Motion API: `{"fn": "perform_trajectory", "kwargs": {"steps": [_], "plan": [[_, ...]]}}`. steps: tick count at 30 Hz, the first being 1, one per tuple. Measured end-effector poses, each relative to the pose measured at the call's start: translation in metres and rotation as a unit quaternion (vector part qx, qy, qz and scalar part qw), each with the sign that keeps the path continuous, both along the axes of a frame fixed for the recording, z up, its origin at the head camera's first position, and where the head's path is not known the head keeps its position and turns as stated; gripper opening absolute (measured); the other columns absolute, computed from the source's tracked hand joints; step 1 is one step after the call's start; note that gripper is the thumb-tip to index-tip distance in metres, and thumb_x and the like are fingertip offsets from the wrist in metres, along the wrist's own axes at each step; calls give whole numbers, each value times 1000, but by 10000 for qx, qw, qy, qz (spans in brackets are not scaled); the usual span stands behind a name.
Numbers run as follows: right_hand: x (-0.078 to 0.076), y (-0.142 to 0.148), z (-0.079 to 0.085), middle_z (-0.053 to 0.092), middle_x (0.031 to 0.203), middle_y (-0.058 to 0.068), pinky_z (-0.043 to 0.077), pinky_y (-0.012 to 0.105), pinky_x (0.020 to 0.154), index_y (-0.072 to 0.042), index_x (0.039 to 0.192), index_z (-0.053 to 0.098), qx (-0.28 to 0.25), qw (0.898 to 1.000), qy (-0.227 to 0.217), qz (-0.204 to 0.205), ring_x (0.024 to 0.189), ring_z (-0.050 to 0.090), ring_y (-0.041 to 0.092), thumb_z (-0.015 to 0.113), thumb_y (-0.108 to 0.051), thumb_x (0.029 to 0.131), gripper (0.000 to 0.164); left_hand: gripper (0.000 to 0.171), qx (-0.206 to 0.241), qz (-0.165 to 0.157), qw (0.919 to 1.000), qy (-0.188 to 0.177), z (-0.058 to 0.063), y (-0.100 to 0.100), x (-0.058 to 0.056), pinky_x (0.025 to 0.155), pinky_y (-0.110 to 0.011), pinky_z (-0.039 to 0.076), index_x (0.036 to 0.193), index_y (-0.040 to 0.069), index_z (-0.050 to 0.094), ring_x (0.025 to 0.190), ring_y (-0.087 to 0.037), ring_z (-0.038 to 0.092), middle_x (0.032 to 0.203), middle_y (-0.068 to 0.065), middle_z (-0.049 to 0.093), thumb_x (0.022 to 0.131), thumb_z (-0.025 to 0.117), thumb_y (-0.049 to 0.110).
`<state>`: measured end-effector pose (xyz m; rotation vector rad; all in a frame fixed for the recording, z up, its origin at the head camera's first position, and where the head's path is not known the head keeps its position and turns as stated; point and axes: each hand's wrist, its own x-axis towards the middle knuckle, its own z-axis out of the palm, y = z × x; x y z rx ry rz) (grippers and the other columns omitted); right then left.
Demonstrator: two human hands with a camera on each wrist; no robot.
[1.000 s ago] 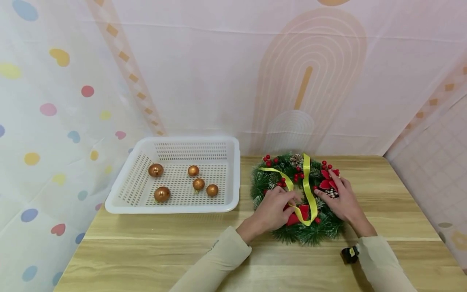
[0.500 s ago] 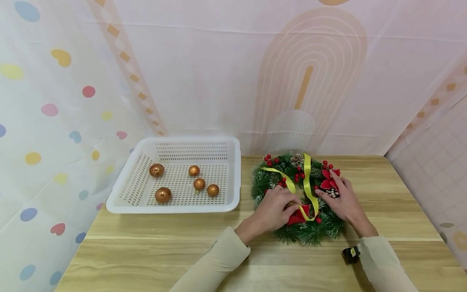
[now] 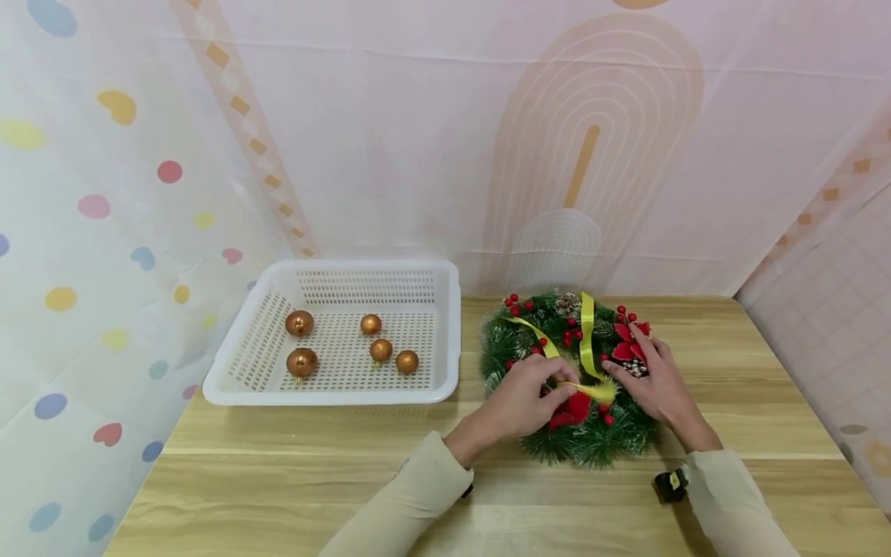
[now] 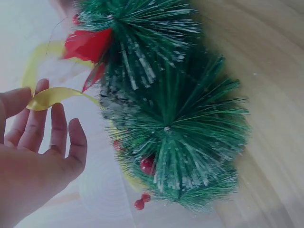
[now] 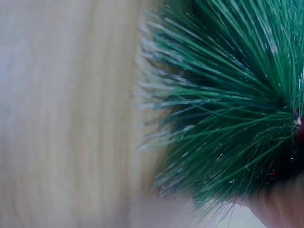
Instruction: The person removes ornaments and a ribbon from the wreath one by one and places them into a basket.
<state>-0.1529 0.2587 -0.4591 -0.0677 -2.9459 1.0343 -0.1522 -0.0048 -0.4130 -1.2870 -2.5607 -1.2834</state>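
A green Christmas wreath (image 3: 578,445) with red berries, pinecones and red flowers lies on the table at the right. My left hand (image 3: 518,398) reaches over its left side and pinches a yellow ribbon (image 3: 592,391) between thumb and fingertips. In the left wrist view the ribbon (image 4: 52,97) loops away from those fingers towards a red flower. My right hand (image 3: 654,387) holds the wreath's right side, index finger along a red flower (image 3: 626,350) and thumb at the inner edge; its other fingers are mostly hidden. Needles (image 5: 237,95) fill much of the right wrist view.
A white perforated plastic basket (image 3: 330,398) stands left of the wreath, holding several copper-gold ball ornaments (image 3: 380,350). Patterned cloth (image 3: 404,155) hangs behind the wooden table (image 3: 313,464). A small black device (image 3: 670,485) sits by the right cuff.
My left hand has drawn the ribbon's lower loop up and inwards, and it now twists across the wreath's middle. One large ball in the basket rolled slightly. My right hand stayed put.
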Motion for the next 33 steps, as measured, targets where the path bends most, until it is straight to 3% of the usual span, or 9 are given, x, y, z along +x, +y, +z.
{"fn": "perform_trajectory", "kwargs": {"steps": [7,12,17,20,24,26,30,33], "plan": [[-1,-1,3,9,156,37,31,76,97,-19,161,5,-23,10000,-16,22,133,25,64,53,-58,96,90,9,839,-66,9942,-666,19,-6,2,74,-19,47,105,10,64,89,-14,65,95,0,71,100,60,14],[-2,-2,4,9,156,37,31,76,98,-19,161,6,-29,10000,-23,42,133,26,63,53,-58,96,89,10,1168,-115,9894,-851,31,-14,5,80,-22,50,107,8,62,87,-7,66,95,-1,71,101,58,15],[-2,-2,3,9,156,36,31,75,97,-19,161,5,-33,10000,-64,41,132,27,63,52,-59,96,89,6,1715,-87,9784,-1155,43,-27,5,67,-23,44,107,10,55,80,-9,60,97,-5,73,103,51,11],[-1,-2,3,9,156,36,31,76,98,-19,161,6,-47,10000,-63,37,133,27,63,52,-58,96,89,7,2088,-197,9683,-1359,52,-35,4,73,-25,45,109,9,52,88,-16,63,100,-10,73,105,48,12],[0,-1,3,9,156,36,30,75,98,-19,161,5,-61,10000,-59,48,133,26,62,52,-58,96,89,8,2406,-308,9612,-1311,64,-44,5,87,-28,45,110,7,50,103,-18,63,107,-13,71,106,46,13],[1,-1,3,9,156,36,30,75,98,-20,161,5,-62,10000,-59,51,133,27,62,52,-58,96,88,6,2566,-366,9583,-1201,70,-48,6,82,-28,41,109,6,48,108,-18,63,111,-15,70,105,46,10],[1,-1,2,9,156,35,30,75,98,-20,161,5,-59,10000,-57,57,133,27,62,52,-58,96,88,8,3087,-575,9421,-1178,81,-56,8,92,-26,44,109,-3,45,120,-27,61,120,-24,66,104,44,3],[1,-1,1,9,156,35,30,75,98,-19,161,5,-58,10000,-29,68,132,27,62,52,-57,97,88,9,3356,-420,9340,-1150,88,-64,8,93,-27,47,109,-6,43,112,-25,63,118,-29,64,102,42,0]]}}
